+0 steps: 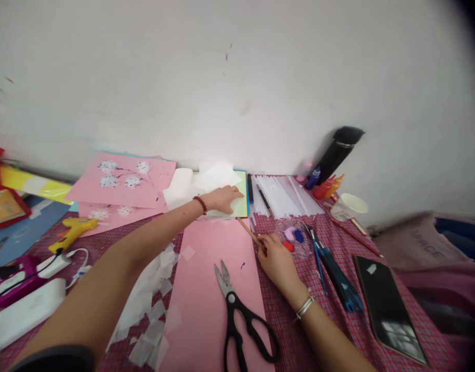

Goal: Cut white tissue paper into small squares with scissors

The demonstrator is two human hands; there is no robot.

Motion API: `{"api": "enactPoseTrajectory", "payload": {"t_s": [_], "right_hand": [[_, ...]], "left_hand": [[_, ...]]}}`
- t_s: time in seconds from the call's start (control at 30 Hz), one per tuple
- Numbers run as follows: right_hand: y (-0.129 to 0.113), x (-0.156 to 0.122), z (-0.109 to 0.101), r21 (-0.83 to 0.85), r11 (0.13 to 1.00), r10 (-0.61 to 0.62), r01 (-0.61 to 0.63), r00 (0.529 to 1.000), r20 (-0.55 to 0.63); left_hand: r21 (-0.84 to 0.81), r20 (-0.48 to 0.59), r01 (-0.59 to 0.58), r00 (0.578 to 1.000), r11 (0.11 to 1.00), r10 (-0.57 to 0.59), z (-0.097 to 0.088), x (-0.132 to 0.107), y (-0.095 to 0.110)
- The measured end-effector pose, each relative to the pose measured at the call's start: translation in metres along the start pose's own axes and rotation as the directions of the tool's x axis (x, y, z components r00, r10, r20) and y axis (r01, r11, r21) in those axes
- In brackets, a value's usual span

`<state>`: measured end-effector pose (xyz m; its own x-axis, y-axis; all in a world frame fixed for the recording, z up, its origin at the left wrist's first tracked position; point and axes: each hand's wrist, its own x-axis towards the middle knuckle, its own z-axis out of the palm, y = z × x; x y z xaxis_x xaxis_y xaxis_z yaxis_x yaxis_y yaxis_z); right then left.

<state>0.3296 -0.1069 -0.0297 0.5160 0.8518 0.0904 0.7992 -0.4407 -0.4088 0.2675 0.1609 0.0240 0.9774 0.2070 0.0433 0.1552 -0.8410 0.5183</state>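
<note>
My left hand (pixel 224 200), with a beaded bracelet at the wrist, reaches across to a light green sheet (pixel 241 204) by the wall. Its fingers are stretched out over the sheet and the white paper (pixel 216 178) on it. Between the closed fingers of my right hand (pixel 276 262) is a thin wooden stick (pixel 248 229), slanting up and left over the edge of a pink sheet (pixel 218 248). Black-handled scissors (pixel 232 299) lie on the pink sheet, their blades slightly apart. A paint palette (pixel 294 236) with red, lilac and blue is just beyond my right hand.
On the left are cut white paper pieces (pixel 148 305), a yellow glue gun (pixel 73 231), a white power strip (pixel 26 310) and pink sheets with white flowers (pixel 123 181). Rightward stand a black bottle (pixel 336 152), paint bottles (pixel 327 188), a cup (pixel 349 206) and a phone (pixel 388 305).
</note>
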Motion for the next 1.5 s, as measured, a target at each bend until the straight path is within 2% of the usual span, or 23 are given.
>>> {"api": "enactPoseTrajectory", "payload": {"t_s": [0.1, 0.23, 0.3, 0.4, 0.5, 0.57, 0.63, 0.73, 0.8, 0.9, 0.97, 1.0, 1.07, 1.1, 1.13, 1.17, 1.2, 1.23, 1.27, 1.3, 1.37, 1.43, 1.5], "right_hand": [[0.0, -0.001, 0.001, 0.013, 1.0, -0.003, 0.003, 1.0, -0.002], [0.001, -0.001, 0.002, 0.03, 1.0, 0.0, 0.0, 1.0, -0.004], [0.001, -0.001, 0.002, 0.033, 0.999, 0.003, -0.003, 1.0, -0.007], [0.002, -0.001, 0.003, 0.037, 0.999, 0.003, -0.003, 1.0, -0.008], [0.003, -0.001, 0.005, 0.038, 0.999, 0.0, 0.0, 1.0, -0.008], [0.004, -0.001, 0.005, 0.04, 0.999, -0.003, 0.004, 1.0, -0.011], [0.005, 0.0, 0.005, 0.048, 0.999, -0.014, 0.014, 1.0, -0.013], [0.003, 0.0, -0.001, 0.067, 0.997, -0.046, 0.048, 0.999, -0.023], [-0.002, -0.005, -0.008, 0.077, 0.994, -0.076, 0.079, 0.996, -0.042], [-0.019, -0.024, -0.02, 0.103, 0.981, -0.163, 0.167, 0.986, -0.043], [-0.034, -0.044, -0.027, 0.18, 0.956, -0.24, 0.234, 0.971, 0.012], [-0.043, -0.056, -0.03, 0.274, 0.932, -0.261, 0.236, 0.964, 0.056], [-0.058, -0.08, -0.035, 0.573, 0.81, -0.267, 0.124, 0.948, 0.172], [-0.066, -0.091, -0.037, 0.731, 0.682, -0.273, 0.012, 0.932, 0.239], [-0.072, -0.102, -0.039, 0.848, 0.517, -0.292, -0.118, 0.907, 0.304], [-0.078, -0.113, -0.039, 0.907, 0.349, -0.326, -0.234, 0.877, 0.352], [-0.083, -0.123, -0.038, 0.922, 0.203, -0.364, -0.328, 0.849, 0.383], [-0.087, -0.132, -0.037, 0.914, 0.097, -0.387, -0.395, 0.831, 0.4], [-0.091, -0.141, -0.034, 0.902, 0.032, -0.384, -0.431, 0.827, 0.409], [-0.093, -0.148, -0.03, 0.897, 0.01, -0.351, -0.441, 0.839, 0.416], [-0.097, -0.162, -0.022, 0.904, 0.063, -0.235, -0.423, 0.874, 0.425], [-0.098, -0.171, -0.014, 0.898, 0.17, -0.138, -0.406, 0.892, 0.43], [-0.097, -0.176, -0.007, 0.879, 0.256, -0.096, -0.403, 0.894, 0.438]], "left_hand": [[0.018, 0.034, 0.02, 0.999, 1.0, -0.021, 0.009, -0.007, -0.001], [-0.016, 0.103, 0.067, 0.993, 0.998, -0.065, 0.008, -0.006, -0.008], [-0.056, 0.098, 0.081, 0.992, 0.995, -0.075, 0.005, -0.002, -0.01], [-0.151, -0.009, 0.077, 0.997, 0.986, -0.079, -0.013, 0.004, -0.011], [-0.269, -0.185, 0.019, 0.98, 0.963, -0.071, -0.054, 0.003, -0.004], [-0.35, -0.314, -0.056, 0.947, 0.935, -0.061, -0.086, -0.003, 0.007], [-0.523, -0.488, -0.234, 0.871, 0.82, -0.063, -0.114, -0.015, 0.025], [-0.576, -0.586, -0.34, 0.806, 0.743, -0.085, -0.139, -0.041, 0.06], [-0.565, -0.595, -0.343, 0.799, 0.75, -0.082, -0.145, -0.062, 0.083], [-0.531, -0.53, -0.255, 0.844, 0.808, -0.081, -0.143, -0.095, 0.112], [-0.437, -0.499, -0.155, 0.861, 0.886, -0.096, -0.134, -0.118, 0.125], [-0.367, -0.508, -0.106, 0.855, 0.924, -0.104, -0.126, -0.131, 0.131], [-0.2, -0.559, -0.04, 0.825, 0.979, -0.08, -0.1, -0.158, 0.138], [-0.117, -0.579, -0.036, 0.814, 0.992, -0.039, -0.081, -0.172, 0.141], [-0.028, -0.589, -0.062, 0.808, 0.998, 0.033, -0.059, -0.187, 0.144], [0.07, -0.564, -0.102, 0.817, 0.992, 0.124, -0.035, -0.202, 0.148], [0.174, -0.501, -0.17, 0.833, 0.97, 0.236, -0.009, -0.217, 0.152], [0.264, -0.459, -0.215, 0.83, 0.94, 0.318, 0.017, -0.232, 0.157], [0.331, -0.41, -0.251, 0.83, 0.909, 0.378, 0.042, -0.245, 0.164], [0.358, -0.37, -0.283, 0.832, 0.89, 0.413, 0.065, -0.256, 0.171], [0.348, -0.346, -0.296, 0.841, 0.889, 0.416, 0.099, -0.273, 0.186], [0.267, -0.333, -0.263, 0.878, 0.927, 0.345, 0.116, -0.286, 0.199], [0.128, -0.319, -0.227, 0.912, 0.965, 0.257, 0.119, -0.298, 0.206]]}}
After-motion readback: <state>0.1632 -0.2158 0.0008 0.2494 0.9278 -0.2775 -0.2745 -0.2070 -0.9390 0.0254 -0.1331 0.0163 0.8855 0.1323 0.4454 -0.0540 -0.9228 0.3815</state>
